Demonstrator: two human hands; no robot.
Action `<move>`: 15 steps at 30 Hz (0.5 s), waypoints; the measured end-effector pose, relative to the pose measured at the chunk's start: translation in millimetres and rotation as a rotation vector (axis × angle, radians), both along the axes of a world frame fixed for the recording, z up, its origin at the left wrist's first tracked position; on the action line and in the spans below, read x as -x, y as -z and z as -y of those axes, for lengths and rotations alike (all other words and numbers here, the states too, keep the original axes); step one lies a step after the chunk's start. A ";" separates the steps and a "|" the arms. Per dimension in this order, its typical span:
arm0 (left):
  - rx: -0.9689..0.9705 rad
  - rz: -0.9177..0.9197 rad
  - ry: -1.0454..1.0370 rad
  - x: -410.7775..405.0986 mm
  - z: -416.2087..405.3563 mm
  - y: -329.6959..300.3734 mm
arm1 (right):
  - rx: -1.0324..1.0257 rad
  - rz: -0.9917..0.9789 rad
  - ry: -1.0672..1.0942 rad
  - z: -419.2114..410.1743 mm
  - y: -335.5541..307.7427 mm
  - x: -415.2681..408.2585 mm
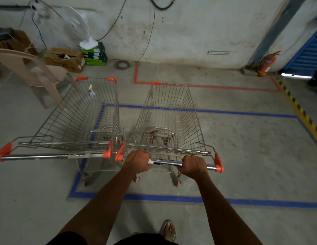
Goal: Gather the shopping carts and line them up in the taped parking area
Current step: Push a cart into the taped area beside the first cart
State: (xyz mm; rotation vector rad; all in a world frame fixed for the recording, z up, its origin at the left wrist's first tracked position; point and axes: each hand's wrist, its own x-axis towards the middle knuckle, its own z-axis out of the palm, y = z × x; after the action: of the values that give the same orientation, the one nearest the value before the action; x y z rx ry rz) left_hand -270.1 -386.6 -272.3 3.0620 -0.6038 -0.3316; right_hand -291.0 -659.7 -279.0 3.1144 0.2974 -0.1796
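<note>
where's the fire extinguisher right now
In the head view the red fire extinguisher leans against the back wall at far right, beside the blue shutter and just past the corner of the red tape line.

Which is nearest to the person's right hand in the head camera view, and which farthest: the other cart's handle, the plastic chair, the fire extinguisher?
From the right hand:
1. The other cart's handle, just to the left, beside the held cart.
2. Fire extinguisher, far right by the wall.
3. Plastic chair, far left.
The last two are close to call.
</note>
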 end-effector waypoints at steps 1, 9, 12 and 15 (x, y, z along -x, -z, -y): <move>-0.001 -0.001 0.001 0.0 0.3 -0.8 | 0.001 -0.012 0.000 0.0 -0.6 -1.0; 0.096 -0.063 0.045 1.6 -7.6 -7.7 | -0.010 -0.056 -0.086 5.1 -10.0 -3.7; 0.185 0.009 0.079 7.5 -13.3 -13.5 | -0.032 0.001 -0.198 -1.2 -20.6 -8.9; 0.211 0.050 0.029 17.5 -24.7 -27.9 | -0.073 0.105 -0.284 -34.5 -37.2 -13.6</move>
State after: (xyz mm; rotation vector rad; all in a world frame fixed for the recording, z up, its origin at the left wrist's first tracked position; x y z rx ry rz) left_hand -287.6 -361.9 -244.3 2.8695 -0.6411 -0.1787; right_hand -277.4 -625.2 -241.9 3.0897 0.7507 -0.0026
